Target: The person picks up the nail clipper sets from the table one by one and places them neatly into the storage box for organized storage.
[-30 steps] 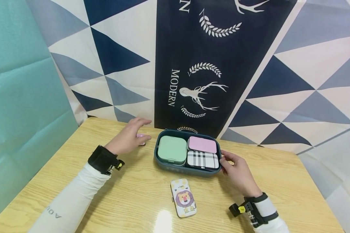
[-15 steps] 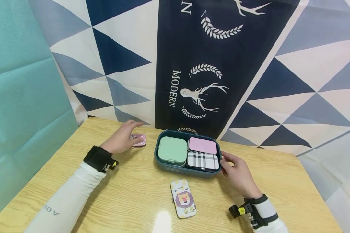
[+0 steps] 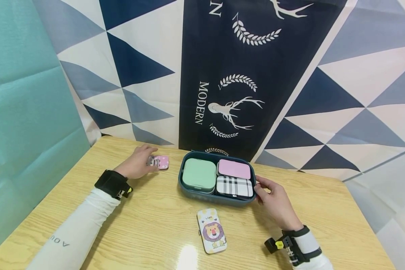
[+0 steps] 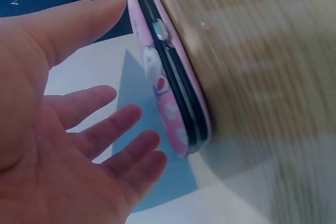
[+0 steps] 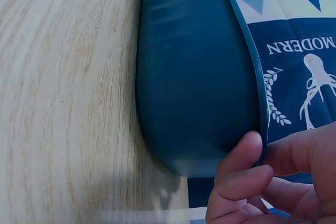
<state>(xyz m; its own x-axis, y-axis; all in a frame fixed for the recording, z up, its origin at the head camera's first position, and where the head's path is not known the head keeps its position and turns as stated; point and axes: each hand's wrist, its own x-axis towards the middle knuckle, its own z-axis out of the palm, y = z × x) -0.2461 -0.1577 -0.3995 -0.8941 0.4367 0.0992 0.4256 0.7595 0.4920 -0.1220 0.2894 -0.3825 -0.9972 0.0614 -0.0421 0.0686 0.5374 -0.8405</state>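
Note:
At the right end of a dark blue oval storage basket [image 3: 209, 195], my right hand [image 3: 276, 200] pinches the rim between thumb and fingers; the right wrist view shows the thumb [image 5: 244, 153] against the outer wall. My left hand [image 3: 137, 162] hovers with spread, relaxed fingers over a small pink patterned case [image 3: 162, 162] on the table, hiding its left part. Its metal clasp and dark seam show in the left wrist view, with the thumb [image 4: 94, 17] close to one end. Inside the basket sit a mint green case [image 3: 199, 174], a pink case [image 3: 234, 168] and a plaid case [image 3: 234, 186].
A flat white case with a lion picture [image 3: 212, 230] lies on the wooden table [image 3: 152, 225] in front of the basket. Behind the table's back edge hangs a patterned cloth [image 3: 148, 56], close to the basket. A teal cloth [image 3: 33, 112] borders the left side.
My left hand has moved left and slightly down from beside the basket, over the small pink case, whose right part now shows. My right hand keeps its grip on the basket rim.

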